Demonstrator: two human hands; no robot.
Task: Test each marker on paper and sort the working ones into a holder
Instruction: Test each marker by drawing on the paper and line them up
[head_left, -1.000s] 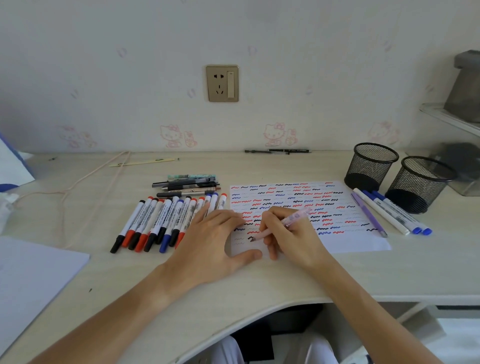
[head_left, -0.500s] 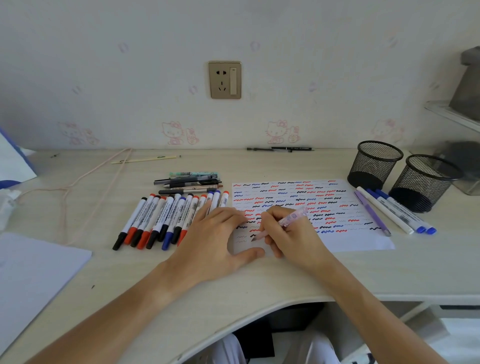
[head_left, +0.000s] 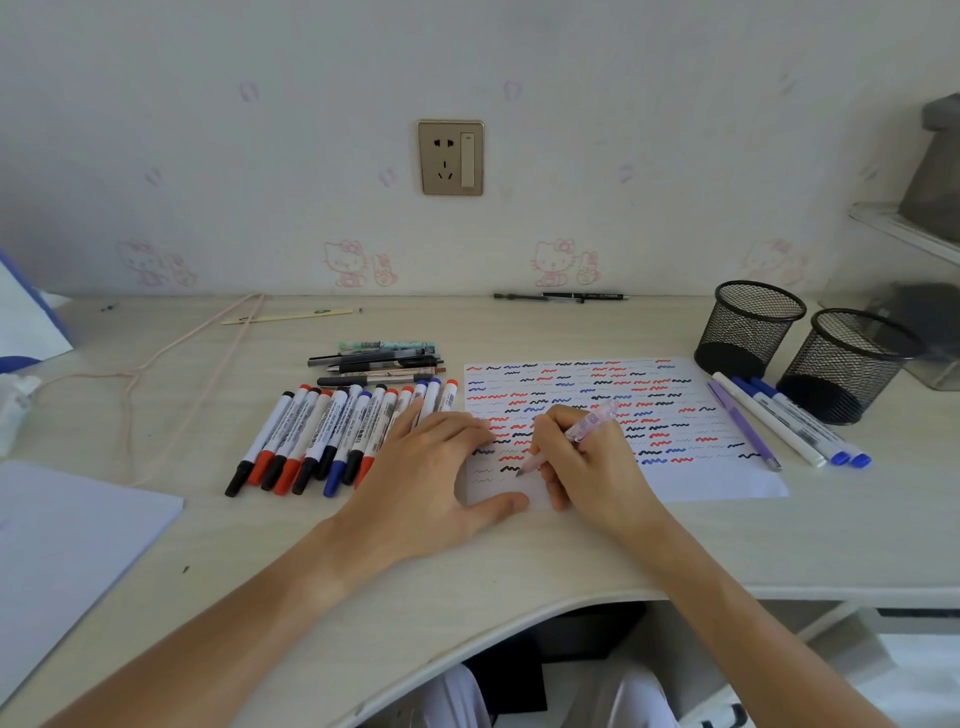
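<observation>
Since a second ago little has shifted: both hands stay where they were, and the pink pen's tip has crept slightly along the lowest row of squiggles. Right hand (head_left: 592, 462) pinches the pink pen (head_left: 576, 434) in a writing grip, tip touching the paper (head_left: 727, 480) at a fresh black squiggle, while the left hand (head_left: 431, 467) lies flat with fingers straight and thumb spread, pressing the sheet's near-left corner. That hand covers the near ends of the rightmost markers in the row (head_left: 322, 436) to the left of the paper, so the count is uncertain; about thirteen capped whiteboard markers show, with black, red and blue caps. Behind them lies a small heap of pens (head_left: 376, 361), roughly five, overlapping too closely to count surely. Right of the sheet lie four more: one lilac pen (head_left: 740, 423) and three white markers (head_left: 784, 421), two of them showing blue caps. Two black mesh holders (head_left: 748, 325) (head_left: 844, 364) stand at the far right, just beside each other; whether anything lies inside cannot be told. At the wall, two dark pens (head_left: 561, 296) lie end to end, and a pale stick (head_left: 291, 315) lies crossed by a pinkish cord (head_left: 171, 358). Blue-white paper (head_left: 62, 545) is cut off at the left edge, as are the grey objects on the shelf at the right. A wall socket (head_left: 450, 157) sits above the desk (head_left: 779, 545).
</observation>
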